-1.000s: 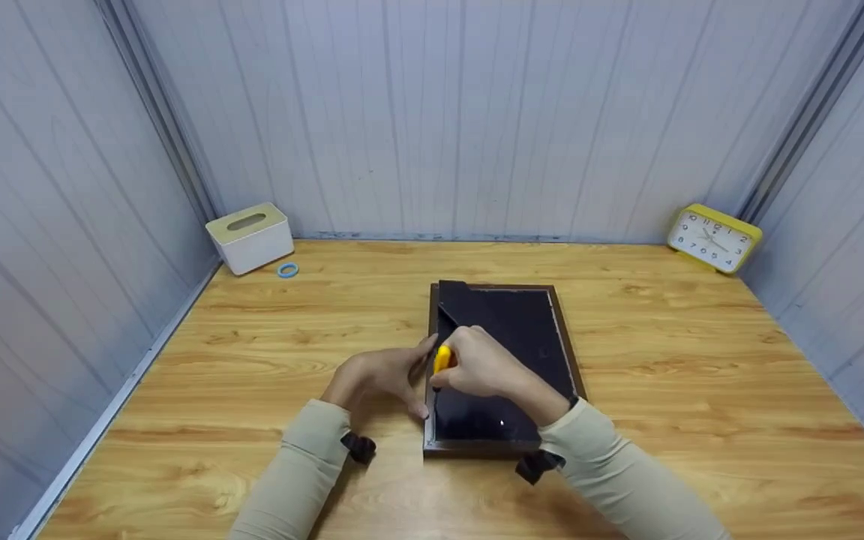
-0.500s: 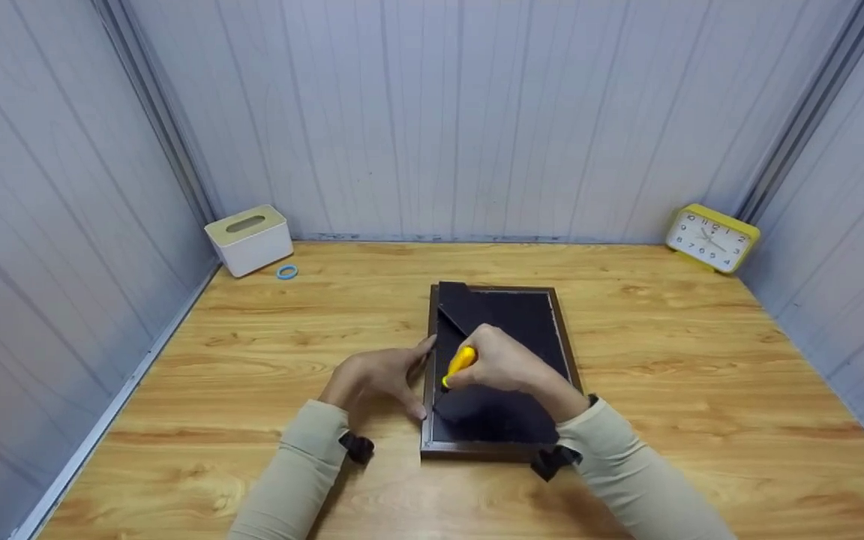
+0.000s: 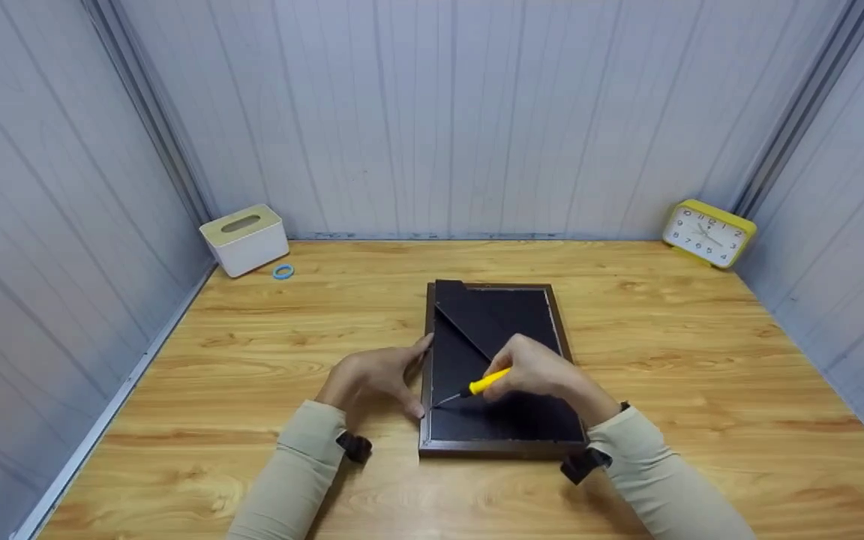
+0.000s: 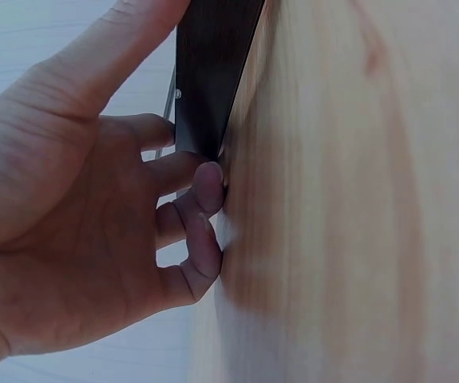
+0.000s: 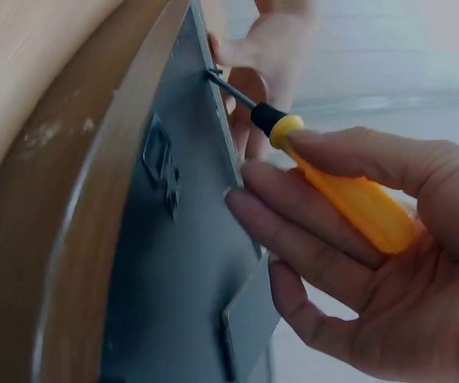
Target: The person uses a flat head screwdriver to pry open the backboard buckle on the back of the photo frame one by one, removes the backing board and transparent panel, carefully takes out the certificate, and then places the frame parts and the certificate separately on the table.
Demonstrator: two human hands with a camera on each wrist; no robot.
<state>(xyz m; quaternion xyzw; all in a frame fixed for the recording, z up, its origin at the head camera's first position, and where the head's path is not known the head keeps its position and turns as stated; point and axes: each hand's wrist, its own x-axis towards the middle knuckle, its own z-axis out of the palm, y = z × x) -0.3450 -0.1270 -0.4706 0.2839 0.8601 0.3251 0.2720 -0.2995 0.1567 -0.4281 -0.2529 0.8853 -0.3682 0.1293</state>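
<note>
A dark brown picture frame [image 3: 499, 450] lies face down on the table, its black backing board [image 3: 469, 422] uppermost. A flat black stand leg [image 3: 453, 300] slants across that board. My right hand [image 3: 541, 369] holds a screwdriver [image 3: 489, 382] by its yellow handle. The screwdriver lies at a low slant, and its metal tip meets the frame's left inner edge, by a small dark tab in the right wrist view. Along the frame's left side rests my left hand [image 3: 378, 373], thumb and forefinger spread; the other fingers [image 4: 205, 187] bend loosely beside the frame at the tabletop.
A white tissue box [image 3: 246, 241] with a light wooden lid stands at the back left, a blue ring [image 3: 283, 271] beside it. At the back right leans a yellow alarm clock [image 3: 709, 234]. Pale panel walls enclose the wooden table [image 3: 702, 360].
My right hand has moved to the right and lowered the screwdriver handle from steep to a low slant, its tip staying at the left inner edge. The left hand stays on the frame.
</note>
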